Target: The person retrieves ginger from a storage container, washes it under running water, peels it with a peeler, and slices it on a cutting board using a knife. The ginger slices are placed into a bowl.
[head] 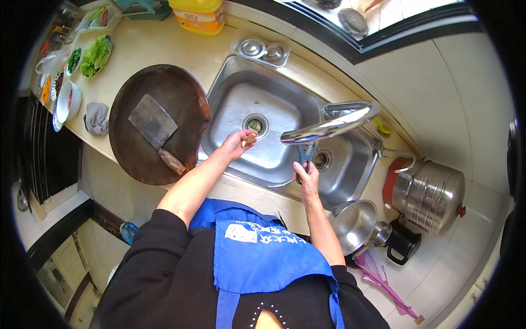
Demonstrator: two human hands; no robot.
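My left hand [236, 144] is over the near side of the large steel sink basin [230, 103]. Its fingers are closed on a small pale-brown piece, which looks like ginger root [249, 140]. In my right hand [307, 176], above the divider between the two basins, is a peeler [306, 153] with a blue-grey head and a dark handle. The curved chrome faucet [328, 125] arches over the peeler's head. Green scraps [254, 125] lie in the drain of the large basin. The smaller basin [345, 164] is to the right.
A cleaver [153, 120] lies on a round dark chopping board [127, 154] left of the sink. Plates of lettuce [96, 56] and chopped greens [74, 61] stand farther left, near a white bowl [65, 103]. Steel bowls [354, 226] and a large steel pot [431, 197] are at right.
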